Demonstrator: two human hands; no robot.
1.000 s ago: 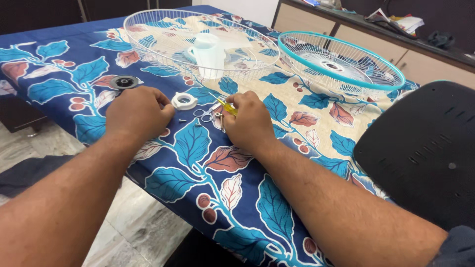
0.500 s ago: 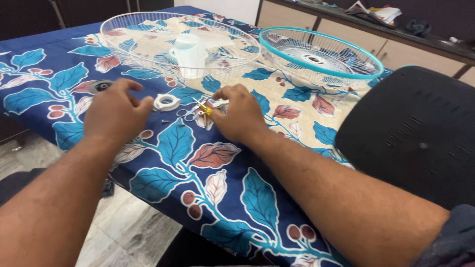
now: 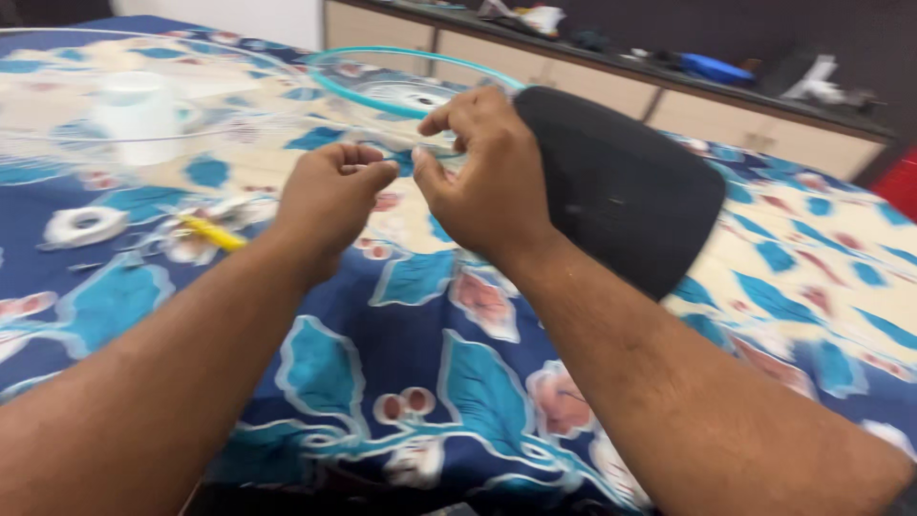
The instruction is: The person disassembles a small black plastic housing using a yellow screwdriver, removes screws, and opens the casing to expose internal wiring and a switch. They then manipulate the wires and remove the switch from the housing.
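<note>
Both hands are raised above the cloth-covered table [image 3: 458,382] and held close together, fingertips almost meeting. The left hand [image 3: 330,196] is curled, thumb pressed against forefinger as if pinching something small; the picture is blurred and I cannot tell what, if anything, sits in the pinch. The right hand [image 3: 482,177] faces it, thumb and forefinger likewise drawn together, other fingers bent above; whether it grips an item cannot be told either.

To the left of the left hand, on the floral blue cloth, lies a yellow-handled tool [image 3: 212,232], untouched, with small loose parts beside it. Further left lies a white ring [image 3: 84,225]. Beyond the left hand stands a clear wire fan guard [image 3: 172,143] with a white hub [image 3: 138,113] inside it. Directly behind the hands lies a teal-rimmed fan guard [image 3: 382,91]. Just right of the right hand is a black chair back [image 3: 621,182]. Far behind, a counter [image 3: 669,86] carries scattered objects.
</note>
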